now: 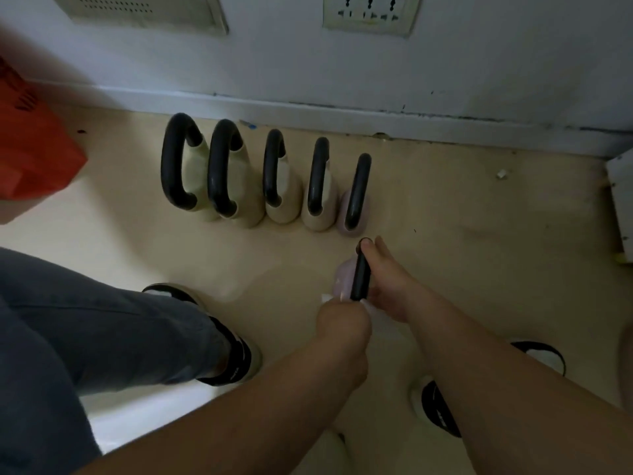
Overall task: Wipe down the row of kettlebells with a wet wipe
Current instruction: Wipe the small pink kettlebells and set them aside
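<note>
Beige floor (pixel 462 234) is stretching up to a white wall (pixel 274 63), and five kettlebells (pixel 284 186) are standing in a row just in front of the skirting, black handles up, largest on the left and a small pink one (pixel 356 214) at the right end. I am crouching before them, my shoes (pixel 236 358) planted well apart.

A sixth kettlebell (pixel 344 279), small and pink, is sitting just in front of the row's right end, between my two hands. My right hand (pixel 390 286) is gripping its black handle (pixel 361 275): the thumb is lying over the far end and the fingers (pixel 385 258) are stretching, close together, down the handle's right side.

My left hand (pixel 342 323) is bunching into a fist at the near end of that handle, its fingers (pixel 352 305) curling tightly round a white wipe (pixel 327 297). Bits of the wipe are poking out on either side of the fist, touching the handle's near end. I cannot tell how much of it is pressing on the pink body.

A red box (pixel 34 142) is sitting at the far left, and a socket (pixel 370 12) is showing on the wall above.
</note>
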The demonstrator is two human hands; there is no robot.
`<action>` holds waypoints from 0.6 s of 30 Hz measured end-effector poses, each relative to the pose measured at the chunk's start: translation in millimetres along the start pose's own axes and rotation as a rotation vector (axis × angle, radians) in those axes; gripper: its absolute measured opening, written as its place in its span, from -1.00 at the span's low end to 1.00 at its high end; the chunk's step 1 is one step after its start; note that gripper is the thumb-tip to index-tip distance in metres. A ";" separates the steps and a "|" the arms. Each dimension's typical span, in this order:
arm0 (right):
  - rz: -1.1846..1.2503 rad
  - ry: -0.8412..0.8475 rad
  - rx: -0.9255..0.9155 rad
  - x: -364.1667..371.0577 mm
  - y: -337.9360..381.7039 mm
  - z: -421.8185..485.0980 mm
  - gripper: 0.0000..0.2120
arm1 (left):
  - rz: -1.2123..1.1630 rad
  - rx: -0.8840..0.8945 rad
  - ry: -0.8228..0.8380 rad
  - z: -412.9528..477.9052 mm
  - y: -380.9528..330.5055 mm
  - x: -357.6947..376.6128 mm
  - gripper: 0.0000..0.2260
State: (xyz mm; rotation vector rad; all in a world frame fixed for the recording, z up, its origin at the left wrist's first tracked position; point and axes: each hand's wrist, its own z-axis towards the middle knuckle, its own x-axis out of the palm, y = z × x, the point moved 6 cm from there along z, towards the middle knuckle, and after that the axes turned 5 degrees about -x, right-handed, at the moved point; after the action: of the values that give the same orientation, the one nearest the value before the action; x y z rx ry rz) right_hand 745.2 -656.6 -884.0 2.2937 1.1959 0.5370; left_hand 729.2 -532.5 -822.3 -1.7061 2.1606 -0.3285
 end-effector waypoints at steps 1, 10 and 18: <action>0.021 -0.002 -0.009 1.1 2.7 -1.4 -0.40 | 0.064 0.039 0.021 -0.3 -10.2 -4.8 -0.65; -0.346 -0.068 -0.167 -8.9 15.3 2.0 -0.73 | 0.724 0.562 0.055 12.4 -8.0 -15.9 -0.63; -0.579 -0.034 -0.333 -2.7 38.2 -0.2 -0.79 | -0.068 -0.090 0.094 27.7 24.5 -31.6 -0.79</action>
State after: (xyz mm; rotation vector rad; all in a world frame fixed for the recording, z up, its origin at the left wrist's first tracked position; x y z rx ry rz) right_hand 768.1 -677.6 -861.6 1.5756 1.5365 0.4321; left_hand 725.5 -494.8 -852.7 -1.8521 2.2179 -0.3404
